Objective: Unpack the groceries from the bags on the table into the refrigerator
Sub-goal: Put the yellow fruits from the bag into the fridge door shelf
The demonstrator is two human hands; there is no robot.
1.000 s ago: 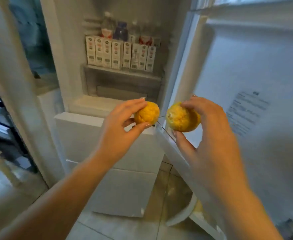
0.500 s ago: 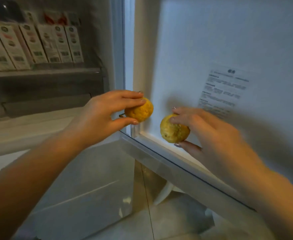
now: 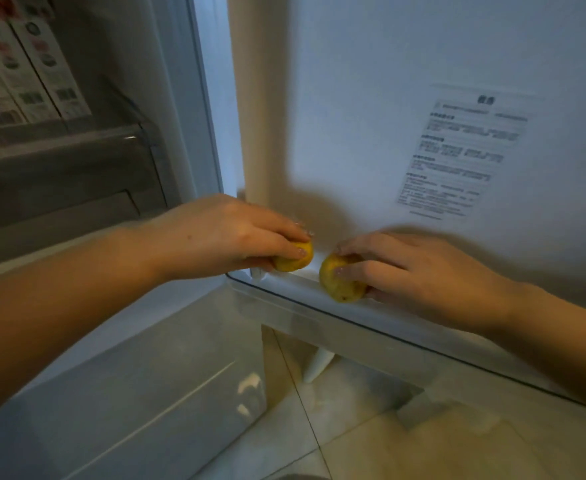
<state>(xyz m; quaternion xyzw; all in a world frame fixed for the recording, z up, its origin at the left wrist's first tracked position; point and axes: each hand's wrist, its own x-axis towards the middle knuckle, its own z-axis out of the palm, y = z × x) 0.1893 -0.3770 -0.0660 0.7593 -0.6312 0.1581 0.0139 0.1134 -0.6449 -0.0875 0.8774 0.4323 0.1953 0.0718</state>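
Note:
The refrigerator stands open, its door (image 3: pixel 371 98) swung out to the right. My left hand (image 3: pixel 229 237) grips a small yellow fruit (image 3: pixel 293 262) from above at the inner corner of the door's clear bottom bin (image 3: pixel 371 327). My right hand (image 3: pixel 419 275) holds a second, larger yellow fruit (image 3: pixel 338 284) low against the bin's rim, just right of the first. Both fruits are partly hidden by my fingers, and they are a short gap apart.
Several white cartons (image 3: pixel 25 71) stand on a shelf inside the fridge at upper left, above a grey drawer (image 3: pixel 59 174). A printed label (image 3: pixel 457 150) is stuck on the door's inner wall. White lower drawer fronts (image 3: pixel 139 393) and tiled floor (image 3: pixel 353 427) lie below.
Both hands have dropped with their fruits from mid-air down to the door's bottom bin, and the view has closed in on the door.

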